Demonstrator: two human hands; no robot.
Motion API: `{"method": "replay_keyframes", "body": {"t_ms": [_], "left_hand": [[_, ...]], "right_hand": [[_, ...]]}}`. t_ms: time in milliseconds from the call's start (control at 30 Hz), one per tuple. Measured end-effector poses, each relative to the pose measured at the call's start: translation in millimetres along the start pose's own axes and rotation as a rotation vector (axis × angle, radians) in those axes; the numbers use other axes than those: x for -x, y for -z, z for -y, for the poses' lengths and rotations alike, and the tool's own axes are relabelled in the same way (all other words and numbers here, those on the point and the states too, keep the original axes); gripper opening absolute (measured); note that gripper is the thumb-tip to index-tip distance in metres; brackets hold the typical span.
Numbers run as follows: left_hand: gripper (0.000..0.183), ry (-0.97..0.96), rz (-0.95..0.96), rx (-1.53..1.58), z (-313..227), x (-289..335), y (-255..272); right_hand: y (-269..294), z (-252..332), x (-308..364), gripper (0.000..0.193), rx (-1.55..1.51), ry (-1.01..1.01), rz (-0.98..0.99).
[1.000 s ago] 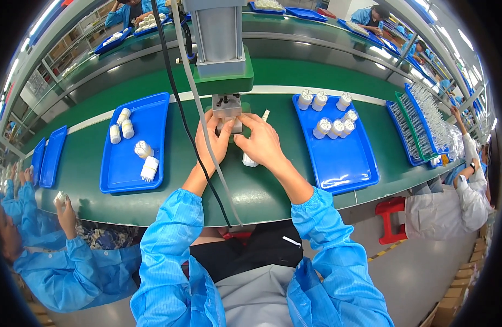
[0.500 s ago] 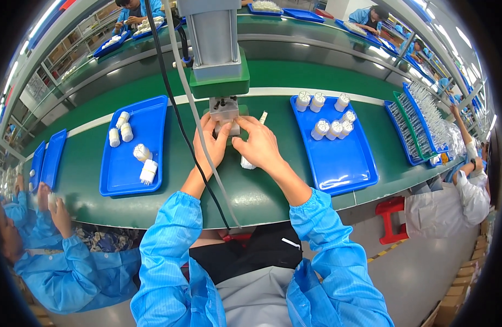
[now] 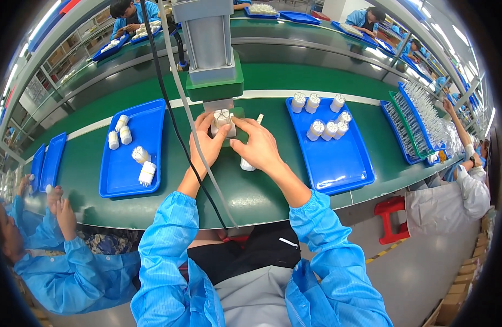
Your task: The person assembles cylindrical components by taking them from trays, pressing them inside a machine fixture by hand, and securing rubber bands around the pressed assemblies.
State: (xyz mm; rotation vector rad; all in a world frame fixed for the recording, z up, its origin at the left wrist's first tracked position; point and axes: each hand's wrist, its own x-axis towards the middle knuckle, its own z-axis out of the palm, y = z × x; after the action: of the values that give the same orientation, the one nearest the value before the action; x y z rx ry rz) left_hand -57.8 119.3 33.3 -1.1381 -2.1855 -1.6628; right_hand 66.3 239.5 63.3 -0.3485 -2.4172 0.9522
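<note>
A white cylindrical part (image 3: pixel 222 116) with a spoked top stands upright at a pale metal block (image 3: pixel 229 129) below the press (image 3: pixel 215 90). My left hand (image 3: pixel 207 143) is closed around its left side, thumb across the front. My right hand (image 3: pixel 260 146) is at the block's right side, index fingertip touching beside the part and thumb apart from it; its other fingers are partly hidden. Under that hand lies something white (image 3: pixel 247 164), mostly covered; a narrow white piece (image 3: pixel 260 117) shows beyond the knuckles. I cannot tell whether these are one object.
Blue trays on the left (image 3: pixel 132 188) and right (image 3: pixel 341 169) hold several white cylindrical parts. A black cable (image 3: pixel 172 103) and grey hose (image 3: pixel 193 128) hang before the press. Racks of thin pieces (image 3: pixel 417 125) stand far right. A co-worker's hands (image 3: pixel 63 210) are at left.
The press's lower metal block has lifted off the white part, whose spoked top now shows between my hands. My hands stay nearly in place. The view has shifted slightly.
</note>
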Motion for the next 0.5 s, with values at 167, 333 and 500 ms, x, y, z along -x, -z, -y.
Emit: {"method": "replay_keyframes", "body": {"t_ms": [167, 333, 500], "left_hand": [[0.05, 0.023, -0.045, -0.015, -2, -6, 3], [0.047, 0.201, -0.169, 0.184, -20, 1, 29], [0.049, 0.225, -0.049, 0.205, -20, 54, 62]], "right_hand": [[13, 3, 32, 0.061, 0.147, 0.034, 0.007], [24, -6, 69, 0.064, -0.037, -0.005, 0.035], [19, -34, 85, 0.053, -0.177, -0.057, 0.081]]}}
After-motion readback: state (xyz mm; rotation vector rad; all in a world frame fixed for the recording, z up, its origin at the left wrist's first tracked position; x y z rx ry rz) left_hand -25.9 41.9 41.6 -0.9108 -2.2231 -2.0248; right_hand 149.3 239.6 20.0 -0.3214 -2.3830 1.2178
